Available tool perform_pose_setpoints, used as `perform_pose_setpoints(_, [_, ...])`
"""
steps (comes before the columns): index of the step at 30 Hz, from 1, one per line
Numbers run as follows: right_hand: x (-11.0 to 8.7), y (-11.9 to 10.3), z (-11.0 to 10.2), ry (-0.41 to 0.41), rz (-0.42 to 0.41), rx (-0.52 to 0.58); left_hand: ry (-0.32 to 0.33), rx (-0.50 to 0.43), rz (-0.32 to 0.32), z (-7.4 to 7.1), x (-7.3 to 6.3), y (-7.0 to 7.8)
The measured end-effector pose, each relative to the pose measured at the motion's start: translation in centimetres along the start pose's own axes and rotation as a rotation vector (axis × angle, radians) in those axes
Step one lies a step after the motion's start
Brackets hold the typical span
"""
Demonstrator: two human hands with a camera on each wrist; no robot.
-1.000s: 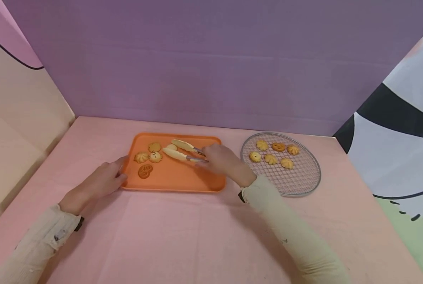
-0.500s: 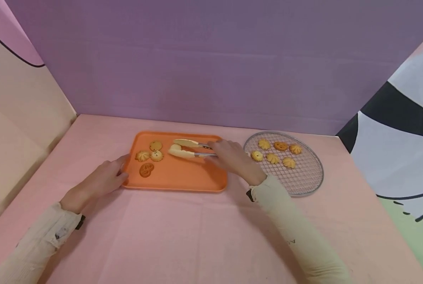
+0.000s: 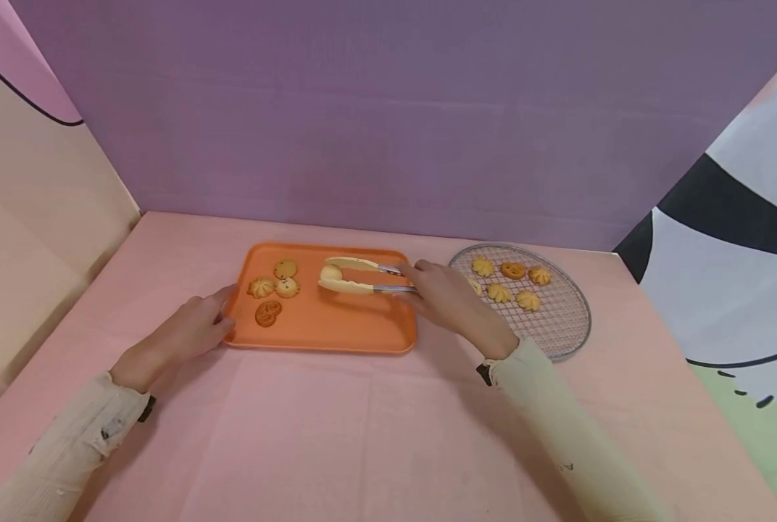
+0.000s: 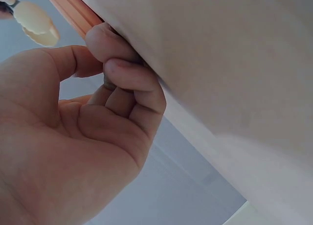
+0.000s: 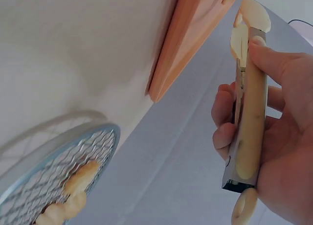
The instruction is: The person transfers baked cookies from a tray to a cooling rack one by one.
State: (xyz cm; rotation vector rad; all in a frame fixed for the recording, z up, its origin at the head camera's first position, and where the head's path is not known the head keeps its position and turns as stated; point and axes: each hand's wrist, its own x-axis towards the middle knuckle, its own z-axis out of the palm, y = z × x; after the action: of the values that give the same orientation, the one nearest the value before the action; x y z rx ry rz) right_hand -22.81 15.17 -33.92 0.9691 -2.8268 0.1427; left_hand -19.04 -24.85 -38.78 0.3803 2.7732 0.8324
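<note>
Round cookie [image 3: 330, 273] between serving tongs [image 3: 346, 287]
We see the right hand [image 3: 450, 299] gripping them, left hand [image 3: 189, 330] pinching the orange tray [image 3: 323, 330], likely steadying it

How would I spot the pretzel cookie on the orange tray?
Find the orange tray, left of the wire rack. The pretzel cookie lies toward its left end. Unlike the paler cookies just beyond, it is looped and darker brown.

Left sleeve [image 3: 69, 442] cream, dark smudge [image 3: 106, 433] below cuff [image 3: 124, 395]; black tab [image 3: 146, 408] beside cuff. Right sleeve [image 3: 567, 420] cream.
</note>
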Motion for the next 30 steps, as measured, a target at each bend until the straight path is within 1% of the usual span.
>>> perform_pose_setpoints(4, [-1.5, 0.2, -0.4, 0.039, -0.011, -0.010, 0.014, 0.006, 0.023, 0.0, 0.0, 0.0])
perform_pose_setpoints(10, [-3.9, 0.9, -0.8, 0.079, -0.007, -0.035, 0.020, 0.005, 0.014, 0.0, -0.1, -0.1])
perform_pose_setpoints(17, [-6.8, 1.9, -1.1, 0.114, 0.041, -0.046, 0.019, 0.005, 0.017, 0.0, -0.1, -0.1])
perform_pose_setpoints(24, [-9.4, 2.5, -1.7, 0.085, 0.109, -0.068, 0.014, 0.016, 0.004, 0.1, 0.0, -0.1])
perform_pose_setpoints(30, [-11.4, 3.2, -2.3, 0.117, 0.130, -0.056, 0.014, 0.034, 0.006, 0.1, 0.1, 0.0])
